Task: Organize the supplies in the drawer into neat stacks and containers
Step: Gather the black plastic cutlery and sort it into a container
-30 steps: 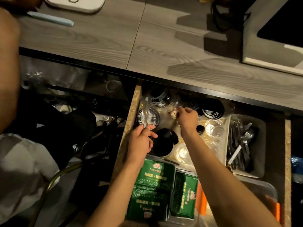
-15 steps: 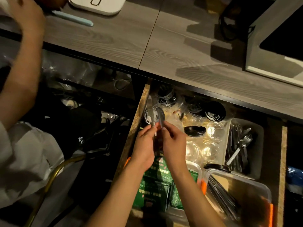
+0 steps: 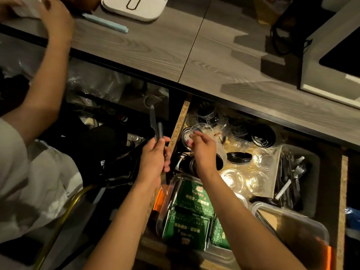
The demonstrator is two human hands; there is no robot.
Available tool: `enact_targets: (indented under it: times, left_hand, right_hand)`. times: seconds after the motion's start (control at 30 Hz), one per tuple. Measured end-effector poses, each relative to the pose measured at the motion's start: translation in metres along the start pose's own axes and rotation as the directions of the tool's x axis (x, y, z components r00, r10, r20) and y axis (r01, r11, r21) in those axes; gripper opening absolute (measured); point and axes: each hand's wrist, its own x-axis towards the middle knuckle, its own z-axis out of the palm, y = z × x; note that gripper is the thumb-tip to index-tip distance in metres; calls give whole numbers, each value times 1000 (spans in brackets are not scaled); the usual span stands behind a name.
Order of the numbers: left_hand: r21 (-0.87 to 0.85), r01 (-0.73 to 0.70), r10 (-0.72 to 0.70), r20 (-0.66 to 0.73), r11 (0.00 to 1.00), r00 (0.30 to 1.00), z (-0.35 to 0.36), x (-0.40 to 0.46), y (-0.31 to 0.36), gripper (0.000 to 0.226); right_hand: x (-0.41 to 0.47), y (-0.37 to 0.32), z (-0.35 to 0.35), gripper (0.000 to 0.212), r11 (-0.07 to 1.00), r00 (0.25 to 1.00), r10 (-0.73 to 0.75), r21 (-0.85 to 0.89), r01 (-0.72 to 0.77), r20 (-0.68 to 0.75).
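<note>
Sorting looks partly done. The left hand [image 3: 153, 162] grips two knives [image 3: 155, 125] just left of the drawer [image 3: 178, 125] wall; the right hand [image 3: 202, 151] pinches a clear lid [image 3: 200, 128] over loose lids. Grey bin [image 3: 313, 164] holds cutlery; clear tub [image 3: 169, 193] holds green packets [image 3: 190, 217]. Loose cups [image 3: 233, 177] remain unstacked.

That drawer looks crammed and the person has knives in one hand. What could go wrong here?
The left hand holds two knives blades up, outside the drawer and near a second person's arm; a slip in grip might nick someone. The right hand reaches among loose clear cups and black lids, which could topple or scatter.
</note>
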Motion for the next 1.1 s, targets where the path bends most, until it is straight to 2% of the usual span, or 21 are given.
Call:
enact_targets:
  times: [0.13,0.23,0.3,0.37,0.5,0.63,0.8,0.87,0.97,1.1]
  left_hand:
    - [8,54,-55,87,999,995,-2,12,4,25]
    - [46,72,-77,128,996,989,-3,17,3,25]
    - [58,75,-82,136,995,987,-3,20,2,26]
    - [53,75,-82,136,996,987,-3,22,2,26]
    - [39,79,-84,135,996,987,-2,25,3,25]
    - [28,75,-78,133,997,988,0,25,2,25]
    - [-2,82,-81,139,997,987,6,21,2,23]
    - [-16,73,-70,152,997,986,12,16,1,21]
    - [20,16,-19,143,1000,990,24,8,-3,20]
    - [56,-27,19,143,998,989,50,-5,-12,30]
  right_hand:
    - [28,-2,22,27,993,991,67,88,-78,118]
    - [47,6,28,23,981,986,146,121,-154,76]
    - [59,12,28,24,991,991,128,44,-130,49]
    - [70,19,29,38,990,991,118,-81,-113,61]
    - [80,13,35,21,975,981,157,-178,-136,112]
    - [87,15,35,22,975,984,143,-183,-123,102]
    - [72,16,23,16,992,993,40,-126,-26,113]
    - [59,8,15,16,998,994,-56,-23,58,99]
    - [34,-11,-6,13,963,983,-169,225,149,73]
    - [12,-29,-46,14,935,983,-184,306,182,-22]
